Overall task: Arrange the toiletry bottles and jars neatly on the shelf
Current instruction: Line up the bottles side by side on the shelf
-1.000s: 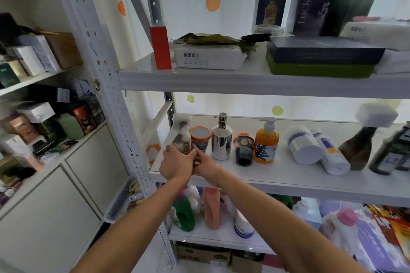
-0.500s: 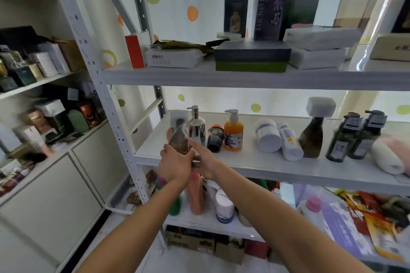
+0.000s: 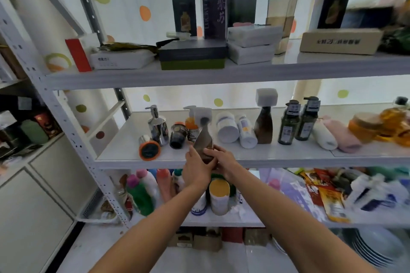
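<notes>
At the front edge of the glossy white metal shelf (image 3: 288,157), a tapering, translucent brown bottle (image 3: 203,139) stands nearly upright. The left hand (image 3: 195,170) and right hand (image 3: 224,162) curl round its base. A blocky white cap (image 3: 203,113) tops its narrow neck.

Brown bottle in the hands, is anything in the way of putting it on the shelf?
The left hand and right hand hold the bottle at the shelf's front edge. An orange pump bottle and a dark jar just behind block the back; the front strip looks bare.
</notes>
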{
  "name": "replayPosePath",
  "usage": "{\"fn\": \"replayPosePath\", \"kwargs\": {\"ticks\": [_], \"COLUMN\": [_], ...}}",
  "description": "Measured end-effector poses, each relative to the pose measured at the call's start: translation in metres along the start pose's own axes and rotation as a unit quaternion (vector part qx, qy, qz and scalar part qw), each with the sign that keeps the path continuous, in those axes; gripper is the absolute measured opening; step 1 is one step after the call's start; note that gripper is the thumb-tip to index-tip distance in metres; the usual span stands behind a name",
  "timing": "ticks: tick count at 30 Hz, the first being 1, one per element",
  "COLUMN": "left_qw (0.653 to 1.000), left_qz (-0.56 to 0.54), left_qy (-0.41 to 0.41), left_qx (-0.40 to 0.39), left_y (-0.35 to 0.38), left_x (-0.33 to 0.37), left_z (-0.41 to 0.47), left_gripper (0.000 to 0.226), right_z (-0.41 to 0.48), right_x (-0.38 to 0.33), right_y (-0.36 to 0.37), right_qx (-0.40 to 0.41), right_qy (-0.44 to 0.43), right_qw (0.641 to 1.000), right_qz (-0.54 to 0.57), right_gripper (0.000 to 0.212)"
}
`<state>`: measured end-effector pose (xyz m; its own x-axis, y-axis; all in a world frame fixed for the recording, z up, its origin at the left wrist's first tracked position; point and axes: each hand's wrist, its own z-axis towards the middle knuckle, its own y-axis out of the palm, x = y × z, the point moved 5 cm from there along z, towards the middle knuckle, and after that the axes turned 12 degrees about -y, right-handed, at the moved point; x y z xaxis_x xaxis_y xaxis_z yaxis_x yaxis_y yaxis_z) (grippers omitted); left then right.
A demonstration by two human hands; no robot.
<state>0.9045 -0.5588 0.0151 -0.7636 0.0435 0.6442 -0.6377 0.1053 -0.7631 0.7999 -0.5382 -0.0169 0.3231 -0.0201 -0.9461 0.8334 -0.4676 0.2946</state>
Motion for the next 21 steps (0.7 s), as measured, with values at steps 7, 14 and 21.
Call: {"fn": "replayPosePath", "kwargs": {"ticks": [7,14,21], "left_qw": [0.997,0.985,0.965], "left_qz": [0.021,0.020,0.113], "left_qy": [0.065,0.153,0.222], "left_qx": [-0.043,-0.083,-0.085], "left_y": [0.031,0.052,0.081], "left_x": [0.026,0.047,0.054], "left_z": [-0.009,0.003,0.048], "left_gripper": [0.088,0.086,0.089], "right_z": [-0.002,0.008,0.035], "right_x": [-0.005,-0.024,-0.025], "right_y": [-0.045,-0.077,-0.107], "right_qx": [0.050,0.082,0.125], "right_qy": [-0.013,-0.037,-0.034], "right_qw": [0.998,0.996,0.991], "right_qz": [0.022,0.014,0.009], "right_gripper": [0.056,0.048,0.047]}}
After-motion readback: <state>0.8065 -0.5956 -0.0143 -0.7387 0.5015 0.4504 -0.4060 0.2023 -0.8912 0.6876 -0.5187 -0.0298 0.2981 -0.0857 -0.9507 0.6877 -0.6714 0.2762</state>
